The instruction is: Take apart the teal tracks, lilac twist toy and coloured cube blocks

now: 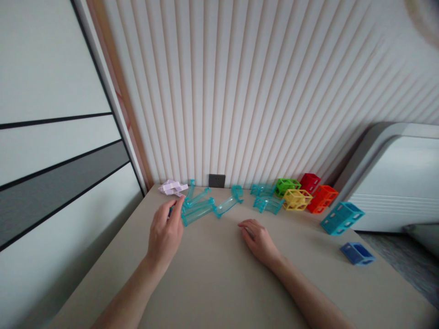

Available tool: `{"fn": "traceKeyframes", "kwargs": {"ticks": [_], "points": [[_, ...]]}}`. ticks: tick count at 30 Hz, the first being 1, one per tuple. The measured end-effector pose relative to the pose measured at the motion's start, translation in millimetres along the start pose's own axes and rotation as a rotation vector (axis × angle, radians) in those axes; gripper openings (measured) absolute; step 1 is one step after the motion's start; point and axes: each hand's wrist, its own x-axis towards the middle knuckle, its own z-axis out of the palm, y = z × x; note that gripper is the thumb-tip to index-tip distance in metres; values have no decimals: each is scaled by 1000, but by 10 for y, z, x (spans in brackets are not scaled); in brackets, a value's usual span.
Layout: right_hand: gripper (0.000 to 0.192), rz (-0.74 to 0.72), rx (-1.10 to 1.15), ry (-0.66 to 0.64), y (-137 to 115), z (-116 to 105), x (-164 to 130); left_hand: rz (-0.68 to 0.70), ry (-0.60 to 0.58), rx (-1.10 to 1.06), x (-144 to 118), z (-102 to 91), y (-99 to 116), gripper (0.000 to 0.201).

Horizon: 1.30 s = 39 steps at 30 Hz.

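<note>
— Table [212, 283] first: beige top, its far edge against the ribbed wall, and a white cabinet [398, 178] standing past the right edge.

— And the person's arms?

— Both come in from the near edge. The left hand [165, 230] lies toward the far left corner, fingers [178, 208] loosely spread and stretched forward, the tips touching the near end of a clear teal track piece [198, 211]. Whether they pinch it I cannot tell; nothing looks clamped.

— The other hand?

— The right hand [259, 238] rests palm down near the middle of the table, fingers close together and slightly curled, holding nothing that I can see.

— Where does that track piece sit?

— Along the far edge, left of centre, lying slantwise. More teal track pieces [228, 203] lie just beside it, one further to the left, others [265, 201] to the right.

— And the coloured blocks?

— Open-frame cubes toward the far right corner: a teal block [342, 218] nearest the right edge, an orange one [322, 198], a yellow one [297, 199], a green one [287, 185] and a red one [309, 181] close against the wall, bunched together. A small blue block [357, 253] lies apart by the right edge, nearer to us.

— Anything smaller?

— A pale lilac piece [172, 187] at the far left corner, and a dark socket [216, 180] on the wall just above the far edge.
</note>
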Motion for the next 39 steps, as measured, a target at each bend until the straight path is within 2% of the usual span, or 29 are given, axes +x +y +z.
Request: {"fn": "traceKeyframes", "kwargs": {"ticks": [3,5,7,12,15,20,25,31,35,39], "points": [[26,22,22,35,8,10,-21,136,209,-284,-69,2,137,42],[33,47,58,60,7,11,-35,150,232,-418,-134,39,232,40],[40,64,129,71,-3,4,-45,118,181,-529,-214,108,312,35],[53,93,444,23,-30,1,-67,19,-40,-787,-415,346,399,26],[64,129,648,32,-12,34,-77,37,-162,-884,-467,438,384,27],[62,180,737,97,32,18,-74,115,-388,-879,-449,449,349,40],[60,229,691,93,24,-64,-49,78,-576,-757,-418,453,346,51],[60,223,687,94,31,-47,-14,-27,-670,-617,-441,534,319,52],[58,271,691,124,63,-38,-1,10,-696,-603,-472,510,326,46],[57,285,714,128,81,-58,-9,50,-742,-661,-453,412,391,53]]}}
